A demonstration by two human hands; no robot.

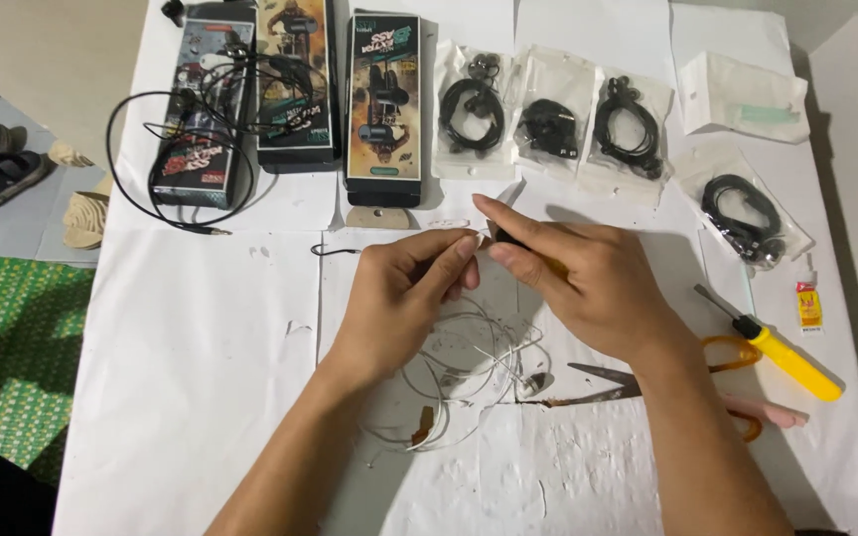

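White wire: a tangled white earphone wire (469, 367) is lying on the worktop (201, 377) just under the two hands.
Left hand: the left hand (399, 298) is hovering over the wire, and its fingers (454, 260) are pinching something thin and pale at the tips.
Right hand: the right hand (588, 283) is touching the left one, and its fingers (508, 226) are pressing together around a small dark piece (504, 236).
Tools: orange scissors (647, 382) and a yellow screwdriver (782, 352) are lying just beside the right wrist, with a tiny glue tube (808, 303) near them.
Bags: clear bags of black earphones (548, 124) are sitting farther back in a row.
Boxes: three tall boxes (295, 94) are lying at the far left, with a loose black cable (166, 159) over them.
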